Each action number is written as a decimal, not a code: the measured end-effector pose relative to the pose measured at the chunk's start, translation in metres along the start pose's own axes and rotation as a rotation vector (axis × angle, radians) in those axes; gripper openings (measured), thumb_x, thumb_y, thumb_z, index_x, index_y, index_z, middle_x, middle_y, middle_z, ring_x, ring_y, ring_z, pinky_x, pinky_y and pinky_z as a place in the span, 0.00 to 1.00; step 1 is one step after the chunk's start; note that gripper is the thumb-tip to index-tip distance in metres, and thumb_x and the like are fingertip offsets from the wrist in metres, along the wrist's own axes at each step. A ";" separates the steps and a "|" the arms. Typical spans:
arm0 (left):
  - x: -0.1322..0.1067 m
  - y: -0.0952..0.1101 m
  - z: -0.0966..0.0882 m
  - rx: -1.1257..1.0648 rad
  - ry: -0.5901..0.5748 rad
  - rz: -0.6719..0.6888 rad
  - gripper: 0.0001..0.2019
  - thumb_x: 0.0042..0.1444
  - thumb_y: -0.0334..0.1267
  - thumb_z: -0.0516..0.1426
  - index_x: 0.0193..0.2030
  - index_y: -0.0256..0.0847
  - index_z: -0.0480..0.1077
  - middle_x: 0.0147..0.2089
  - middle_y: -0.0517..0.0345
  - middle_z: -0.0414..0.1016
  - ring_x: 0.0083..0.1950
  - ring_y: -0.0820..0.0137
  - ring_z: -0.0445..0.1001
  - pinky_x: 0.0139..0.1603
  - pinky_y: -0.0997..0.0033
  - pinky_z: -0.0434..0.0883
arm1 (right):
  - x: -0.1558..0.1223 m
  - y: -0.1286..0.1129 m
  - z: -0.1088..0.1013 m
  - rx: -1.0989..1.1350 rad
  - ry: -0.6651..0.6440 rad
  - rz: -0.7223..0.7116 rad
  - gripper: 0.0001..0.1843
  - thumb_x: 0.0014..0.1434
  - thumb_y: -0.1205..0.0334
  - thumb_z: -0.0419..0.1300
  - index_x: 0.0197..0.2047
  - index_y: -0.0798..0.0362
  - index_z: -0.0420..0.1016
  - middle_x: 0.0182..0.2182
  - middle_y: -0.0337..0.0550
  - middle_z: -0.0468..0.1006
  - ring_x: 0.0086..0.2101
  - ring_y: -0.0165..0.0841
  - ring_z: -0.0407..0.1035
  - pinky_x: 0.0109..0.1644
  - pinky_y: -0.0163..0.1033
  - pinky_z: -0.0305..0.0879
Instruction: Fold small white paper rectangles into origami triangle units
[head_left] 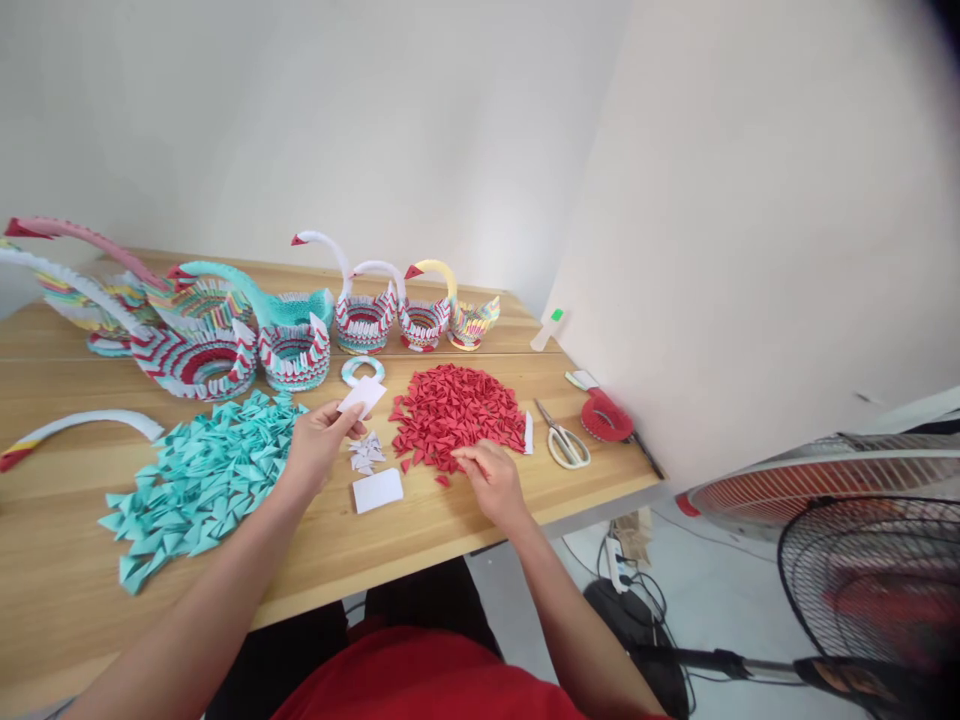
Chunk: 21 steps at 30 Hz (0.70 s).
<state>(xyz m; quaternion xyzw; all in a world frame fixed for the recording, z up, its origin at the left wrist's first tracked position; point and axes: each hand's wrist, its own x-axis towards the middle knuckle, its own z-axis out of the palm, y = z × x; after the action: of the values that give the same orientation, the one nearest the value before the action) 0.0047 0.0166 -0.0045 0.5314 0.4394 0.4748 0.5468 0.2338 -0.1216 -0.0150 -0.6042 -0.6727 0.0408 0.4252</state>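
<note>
Between the thumb and fingers of my left hand [324, 436] is a small white paper slip [363, 396], held above the table. My right hand [491, 478] is closed in a pinch at the front edge of a heap of red folded paper triangles [459, 408]; whatever its fingertips hold, if anything, is too small to make out. A few white folded pieces [367, 453] lie between my hands, and a stack of white paper slips [378, 491] sits just in front of them. Left of my left hand spreads a large pile of teal folded triangles [214, 480].
Several folded-paper swans [196, 362] stand along the back. A paper ring [363, 371], scissors [564, 440], a red tape-like roll [606, 416] and a loose swan neck [90, 420] lie on the wooden table [315, 590]. A black fan [877, 580] stands at the right.
</note>
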 end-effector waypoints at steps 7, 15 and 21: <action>0.002 -0.003 -0.002 0.017 -0.014 -0.012 0.17 0.44 0.49 0.62 0.28 0.33 0.74 0.22 0.56 0.74 0.25 0.71 0.69 0.29 0.73 0.67 | 0.003 0.003 0.012 -0.006 -0.003 0.025 0.15 0.65 0.65 0.51 0.47 0.50 0.78 0.46 0.48 0.77 0.48 0.37 0.69 0.53 0.45 0.65; 0.002 -0.003 -0.001 0.038 -0.005 -0.011 0.16 0.44 0.50 0.63 0.26 0.36 0.74 0.22 0.55 0.74 0.25 0.70 0.70 0.29 0.72 0.67 | -0.035 0.029 -0.042 -0.189 -0.089 0.235 0.14 0.61 0.61 0.57 0.50 0.48 0.74 0.38 0.45 0.75 0.35 0.36 0.71 0.41 0.42 0.70; 0.000 -0.002 0.000 0.079 -0.003 -0.008 0.15 0.44 0.50 0.62 0.23 0.38 0.73 0.23 0.55 0.75 0.24 0.69 0.70 0.28 0.71 0.69 | -0.037 0.035 -0.040 -0.284 -0.263 0.335 0.14 0.59 0.61 0.60 0.49 0.47 0.75 0.34 0.42 0.75 0.33 0.36 0.72 0.40 0.42 0.69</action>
<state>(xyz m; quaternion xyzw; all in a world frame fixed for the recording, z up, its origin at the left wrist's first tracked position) 0.0050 0.0170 -0.0061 0.5515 0.4591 0.4544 0.5279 0.2822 -0.1626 -0.0288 -0.7504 -0.6116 0.0943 0.2322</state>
